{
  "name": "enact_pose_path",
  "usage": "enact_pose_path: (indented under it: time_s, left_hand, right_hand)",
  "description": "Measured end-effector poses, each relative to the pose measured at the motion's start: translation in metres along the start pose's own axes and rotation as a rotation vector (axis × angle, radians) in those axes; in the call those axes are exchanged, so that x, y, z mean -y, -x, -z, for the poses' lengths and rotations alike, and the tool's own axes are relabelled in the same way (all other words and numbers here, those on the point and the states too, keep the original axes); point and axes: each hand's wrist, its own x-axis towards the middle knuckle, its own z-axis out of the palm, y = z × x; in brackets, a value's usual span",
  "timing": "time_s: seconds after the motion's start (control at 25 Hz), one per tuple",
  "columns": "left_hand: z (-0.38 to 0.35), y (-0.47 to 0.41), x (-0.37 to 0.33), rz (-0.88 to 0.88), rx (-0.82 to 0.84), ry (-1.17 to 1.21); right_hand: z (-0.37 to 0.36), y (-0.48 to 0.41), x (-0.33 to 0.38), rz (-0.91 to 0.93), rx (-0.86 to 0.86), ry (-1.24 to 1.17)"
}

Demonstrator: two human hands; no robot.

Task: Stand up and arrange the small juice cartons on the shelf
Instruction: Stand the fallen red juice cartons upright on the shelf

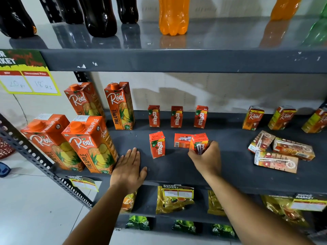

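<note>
Held carton: a small Maaza carton (199,142) sits in the right hand (206,157), on the middle shelf (230,170), in the near row, right of centre.
Long axis: roughly upright, tipped a little; its base is hidden by the hand, so I cannot tell whether it touches the shelf.
Grip: right fingers wrapped around the carton's lower part from the near side, pinching it.
Neighbour: a lying Maaza carton (182,140) is just to its left, flat with its long axis running left to right, touching or nearly touching the held one.
Nearer hand: the right hand, clearly; the lying carton is just left of its grip.
Left hand (130,167): flat and spread, palm down on the shelf's near edge, holding nothing, beside the large Real Pineapple cartons (88,144).
Already standing: one near-row Maaza carton (157,144) and three far-row Maaza cartons (177,116).
Right side: three small Real cartons lying flat (281,152), well apart from both hands; likely a later step.
</note>
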Motion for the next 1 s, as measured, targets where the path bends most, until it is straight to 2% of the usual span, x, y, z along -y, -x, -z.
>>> enact_pose_path:
  time_s: [0.12, 0.24, 0.32, 0.4, 0.56, 0.6, 0.72, 0.8, 0.88, 0.92, 0.96, 1.0]
  left_hand:
    - [-0.001, 0.001, 0.0, 0.0, 0.006, 0.002]
    - [-0.003, 0.0, 0.001, 0.001, -0.003, 0.001]
    - [-0.003, 0.0, 0.001, -0.005, 0.005, 0.0]
    - [-0.002, 0.0, 0.001, 0.002, -0.003, 0.012]
    - [-0.001, 0.001, 0.0, 0.003, 0.002, 0.008]
    - [-0.001, 0.001, 0.0, 0.004, -0.001, 0.01]
    - [0.0, 0.001, -0.001, 0.0, 0.0, 0.012]
    - [0.0, 0.001, 0.0, 0.002, -0.005, 0.016]
    - [0.0, 0.002, 0.0, 0.003, -0.005, 0.012]
    - [0.0, 0.002, 0.0, 0.003, -0.004, 0.008]
    - [0.0, 0.002, 0.0, 0.004, -0.003, 0.008]
    - [0.0, 0.002, 0.0, 0.006, -0.002, 0.01]
  right_hand:
    - [0.009, -0.004, 0.004, 0.069, 0.007, 0.119]
    - [0.035, -0.027, 0.032, 0.215, -0.008, 0.156]
    - [0.047, -0.04, 0.054, 0.265, 0.108, 0.396]
    - [0.047, -0.044, 0.067, 0.236, 0.239, 0.664]
    - [0.048, -0.05, 0.08, 0.214, 0.509, 0.759]
    - [0.05, -0.053, 0.085, 0.288, 0.584, 0.793]
    - [0.054, -0.059, 0.097, 0.669, 0.848, 0.896]
    - [0.053, -0.059, 0.099, 0.886, 0.893, 0.969]
    - [0.051, -0.063, 0.096, 1.071, 0.844, 1.034]
    - [0.052, -0.066, 0.092, 1.092, 0.842, 1.051]
    - [0.055, -0.07, 0.091, 1.039, 0.868, 1.053]
    - [0.06, -0.078, 0.09, 0.909, 0.898, 1.026]
